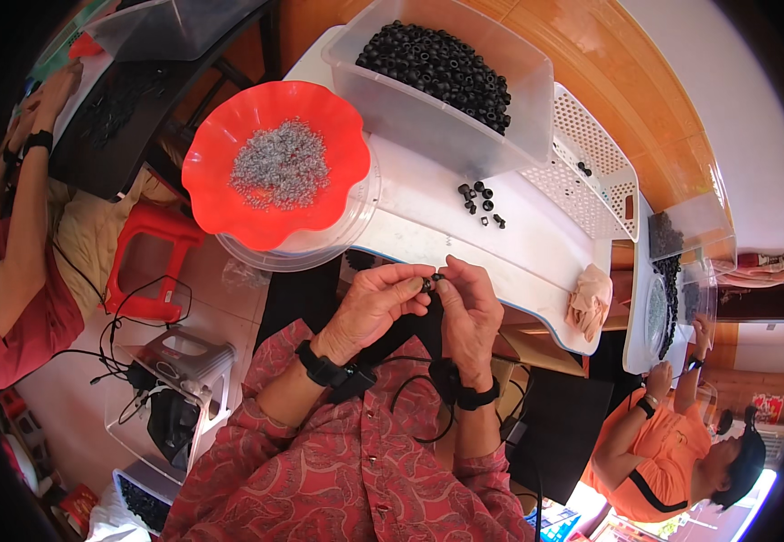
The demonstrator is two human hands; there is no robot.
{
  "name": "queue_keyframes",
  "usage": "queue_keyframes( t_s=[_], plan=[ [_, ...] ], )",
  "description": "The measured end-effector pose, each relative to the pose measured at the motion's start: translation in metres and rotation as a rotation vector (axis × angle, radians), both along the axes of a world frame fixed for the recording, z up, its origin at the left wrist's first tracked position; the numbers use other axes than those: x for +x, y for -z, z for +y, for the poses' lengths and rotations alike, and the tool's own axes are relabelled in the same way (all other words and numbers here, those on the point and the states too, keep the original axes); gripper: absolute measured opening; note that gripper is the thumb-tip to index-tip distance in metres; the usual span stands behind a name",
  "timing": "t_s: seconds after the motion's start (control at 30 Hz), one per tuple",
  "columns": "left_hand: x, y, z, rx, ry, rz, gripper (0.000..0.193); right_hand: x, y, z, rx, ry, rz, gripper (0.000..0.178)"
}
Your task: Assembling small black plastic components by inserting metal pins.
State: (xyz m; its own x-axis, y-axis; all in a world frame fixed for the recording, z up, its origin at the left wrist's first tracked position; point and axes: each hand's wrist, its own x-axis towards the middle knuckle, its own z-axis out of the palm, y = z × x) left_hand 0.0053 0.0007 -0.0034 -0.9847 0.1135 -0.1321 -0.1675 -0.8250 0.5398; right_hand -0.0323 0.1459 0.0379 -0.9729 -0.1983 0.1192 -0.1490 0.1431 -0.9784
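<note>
My left hand (pixel 369 305) and my right hand (pixel 470 316) meet just off the near edge of the white table. The left thumb and fingers pinch a small black plastic part (pixel 426 285). My right thumb and forefinger close on a small black piece (pixel 438 277) right beside it; whether the two are joined I cannot tell. Several loose black plastic parts (pixel 482 200) lie on the tabletop beyond my hands. Farther back, a clear plastic tub (pixel 437 149) holds a heap of similar black ring-shaped parts (pixel 433 72).
A red wavy-rimmed bowl (pixel 207 172) of tiny silvery pieces (pixel 281 165) stands at the left on a clear round lid (pixel 365 217). Rightward are a white perforated basket (pixel 577 199) and a crumpled cloth (pixel 591 303). A red stool (pixel 148 262) and co-workers flank me.
</note>
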Motion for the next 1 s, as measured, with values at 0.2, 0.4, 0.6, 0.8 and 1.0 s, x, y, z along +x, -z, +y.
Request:
queue_keyframes(
  t_s=[0.2,0.4,0.6,0.8,1.0],
  plan=[
    [-0.001,0.003,0.000,0.060,0.006,-0.008,0.029,0.003,-0.005,0.002,-0.007,-0.015,0.062,0.029],
    [0.000,0.001,-0.001,0.051,-0.002,-0.008,0.028,0.005,-0.006,0.001,0.066,-0.045,0.104,0.031],
    [0.000,0.003,0.001,0.032,-0.019,-0.006,0.027,0.006,-0.009,0.002,0.149,-0.047,0.142,0.031],
    [0.000,0.005,0.001,0.047,-0.025,0.013,0.027,0.006,-0.016,-0.001,0.238,-0.048,0.235,0.030],
    [-0.001,0.009,0.001,0.079,-0.061,0.051,0.022,0.007,-0.021,-0.003,0.280,-0.063,0.249,0.026]
  ],
)
